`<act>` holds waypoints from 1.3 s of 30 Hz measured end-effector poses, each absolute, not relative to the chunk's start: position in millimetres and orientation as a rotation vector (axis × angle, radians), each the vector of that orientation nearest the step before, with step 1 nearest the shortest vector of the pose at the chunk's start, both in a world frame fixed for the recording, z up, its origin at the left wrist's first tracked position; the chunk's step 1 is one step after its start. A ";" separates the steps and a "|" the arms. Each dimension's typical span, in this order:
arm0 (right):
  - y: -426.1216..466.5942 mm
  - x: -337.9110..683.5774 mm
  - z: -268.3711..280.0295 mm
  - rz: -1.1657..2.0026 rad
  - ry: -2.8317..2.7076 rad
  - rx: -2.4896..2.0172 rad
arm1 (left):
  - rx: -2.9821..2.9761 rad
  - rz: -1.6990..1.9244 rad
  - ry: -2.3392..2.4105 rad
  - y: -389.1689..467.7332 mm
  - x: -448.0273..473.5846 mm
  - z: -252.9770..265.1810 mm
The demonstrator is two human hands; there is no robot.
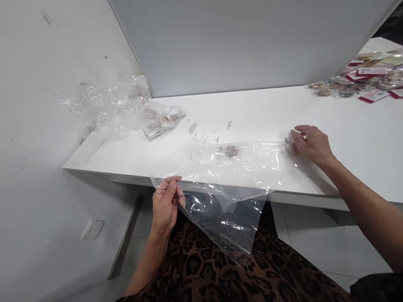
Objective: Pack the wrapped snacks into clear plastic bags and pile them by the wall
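Note:
A large clear plastic bag [253, 170] lies partly on the white table, and its near part hangs over the front edge towards my lap. My left hand [168, 200] pinches the bag's near left edge between thumb and fingers, just at the table's edge. At the bag's far right corner, my right hand [311, 143] has its fingers curled on the plastic; they are slightly blurred. A small round brownish thing [232, 151] shows at the bag's far side; whether it is inside or under the film I cannot tell.
Crumpled clear bags [109, 104] are heaped at the table's left end, against the wall. A packed clear bag [163, 119] lies beside them. A grey panel [233, 40] stands along the back. Several packets with red-and-white labels [374, 94] lie at the far right.

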State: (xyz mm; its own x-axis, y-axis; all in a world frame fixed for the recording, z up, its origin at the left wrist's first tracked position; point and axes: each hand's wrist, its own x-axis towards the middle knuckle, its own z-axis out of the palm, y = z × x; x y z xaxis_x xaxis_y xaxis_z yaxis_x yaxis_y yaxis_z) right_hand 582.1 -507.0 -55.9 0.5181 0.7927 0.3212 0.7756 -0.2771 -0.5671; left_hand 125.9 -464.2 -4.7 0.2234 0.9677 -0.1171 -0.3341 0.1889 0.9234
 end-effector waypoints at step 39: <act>-577.2 578.2 -35.6 0.616 -1.003 -2.274 | 0.924 1.043 0.849 -473.0 131.0 -11.5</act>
State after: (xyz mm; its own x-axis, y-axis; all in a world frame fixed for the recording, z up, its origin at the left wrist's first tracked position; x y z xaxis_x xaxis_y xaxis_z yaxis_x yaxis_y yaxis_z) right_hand 578.2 -577.2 -35.6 0.6120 0.7707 -0.1774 0.5069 -0.5544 -0.6601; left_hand 131.0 -473.0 -11.5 0.2792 0.9506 -0.1356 -0.3256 0.2266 0.9180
